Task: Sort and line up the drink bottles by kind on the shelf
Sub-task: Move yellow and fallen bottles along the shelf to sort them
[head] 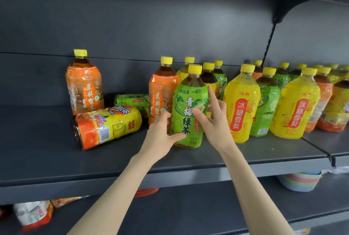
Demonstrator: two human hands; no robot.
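Note:
A green-label tea bottle [188, 102] with a yellow cap stands upright near the front of the dark shelf [37, 149]. My left hand [160, 136] grips its lower left side, thumb across the front. My right hand [213, 123] touches its right side, thumb on the label and index finger straight up along the edge. Two orange-label bottles [84, 83] [160, 95] stand to the left. An orange-and-yellow bottle [107, 125] and a green one [130, 99] lie on their sides. Yellow bottles [242, 102] [294, 106] and a green bottle [266, 102] stand mixed on the right.
Several more mixed bottles crowd the back and far right of the shelf. A slanted shelf bracket [270, 42] rises at the right. On the lower shelf sit stacked pastel bowls [300, 181] and snack bags [34, 214].

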